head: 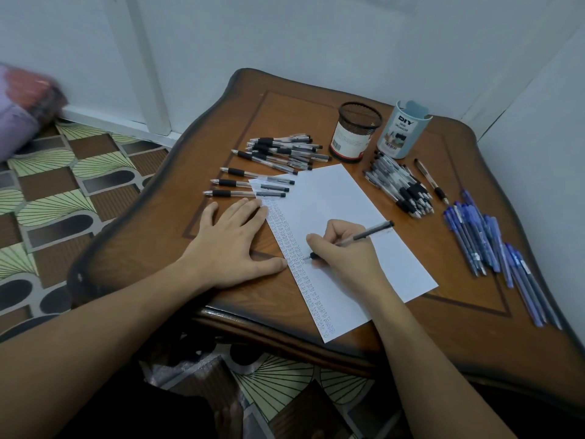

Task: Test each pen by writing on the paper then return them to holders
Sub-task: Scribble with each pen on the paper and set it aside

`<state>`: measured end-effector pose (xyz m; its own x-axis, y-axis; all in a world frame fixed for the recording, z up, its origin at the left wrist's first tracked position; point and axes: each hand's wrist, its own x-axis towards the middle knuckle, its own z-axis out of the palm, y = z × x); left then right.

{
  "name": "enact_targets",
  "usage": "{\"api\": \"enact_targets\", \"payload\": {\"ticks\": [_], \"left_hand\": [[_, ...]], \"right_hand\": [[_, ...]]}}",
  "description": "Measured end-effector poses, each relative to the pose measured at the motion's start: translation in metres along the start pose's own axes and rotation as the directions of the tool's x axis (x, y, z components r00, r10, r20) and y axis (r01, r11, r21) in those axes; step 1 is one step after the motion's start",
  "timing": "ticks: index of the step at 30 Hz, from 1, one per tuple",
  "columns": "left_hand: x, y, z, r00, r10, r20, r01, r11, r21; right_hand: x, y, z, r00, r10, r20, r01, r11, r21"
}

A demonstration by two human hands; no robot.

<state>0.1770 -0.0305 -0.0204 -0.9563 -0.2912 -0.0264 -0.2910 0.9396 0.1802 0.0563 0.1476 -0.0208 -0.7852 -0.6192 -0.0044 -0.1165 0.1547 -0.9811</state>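
R hand [343, 248] pinches black pen [373, 231], tip low-left on paper [335, 198], barrel running up-right; L hand [228, 245] flat, fingers spread, steadies paper's left edge; mesh holder [356, 131] up-frame, nearer R hand.

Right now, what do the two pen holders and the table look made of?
Black holder: likely metal wire mesh, matte; its upper wall is see-through lattice. Blue holder: probably plastic, smooth and opaque, satin finish. Table: wood or wood veneer, glossy varnish; grain and soft reflections show.
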Motion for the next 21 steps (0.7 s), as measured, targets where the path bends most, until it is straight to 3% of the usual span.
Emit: {"api": "enact_targets", "payload": {"ticks": [5,21], "left_hand": [[-0.0002,-0.0001,0.0011,1.000,-0.002,-0.008,0.002,1.000,0.010],[-0.0001,0.0010,0.0011,1.000,-0.003,0.002,0.003,0.999,0.033]], "right_hand": [[-0.0055,0.0003,0.0041,0.994,0.004,-0.107,-0.008,0.999,-0.033],[-0.0081,0.0004,0.0050,0.996,-0.051,-0.067,0.043,0.993,-0.110]]}}
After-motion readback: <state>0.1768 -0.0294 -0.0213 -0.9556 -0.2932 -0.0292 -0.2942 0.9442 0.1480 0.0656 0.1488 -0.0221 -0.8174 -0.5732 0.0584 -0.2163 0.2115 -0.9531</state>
